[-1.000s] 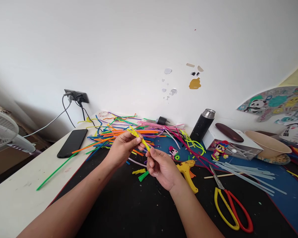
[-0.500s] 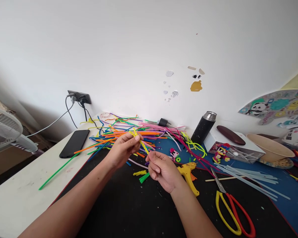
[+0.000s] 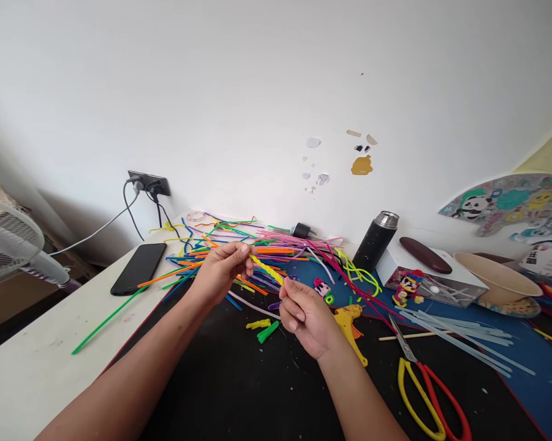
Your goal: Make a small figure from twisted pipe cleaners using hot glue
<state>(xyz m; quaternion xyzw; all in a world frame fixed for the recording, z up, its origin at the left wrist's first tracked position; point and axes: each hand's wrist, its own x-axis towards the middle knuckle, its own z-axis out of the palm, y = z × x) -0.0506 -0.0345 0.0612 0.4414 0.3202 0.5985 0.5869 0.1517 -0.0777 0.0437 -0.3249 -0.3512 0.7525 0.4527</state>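
A short twisted yellow pipe cleaner is stretched between both hands above the black mat. My left hand pinches its upper left end. My right hand has its fingers curled round the lower right end. Behind the hands lies a heap of several coloured pipe cleaners. Small yellow and green twisted pieces lie on the mat just below the hands.
A yellow glue gun lies right of my right hand, with scissors and clear glue sticks further right. A black flask, a white box and a bowl stand at the back right. A phone lies at left.
The yellow piece's upper end has dropped lower, so it lies flatter between the hands. Both hands keep their hold and have shifted slightly.
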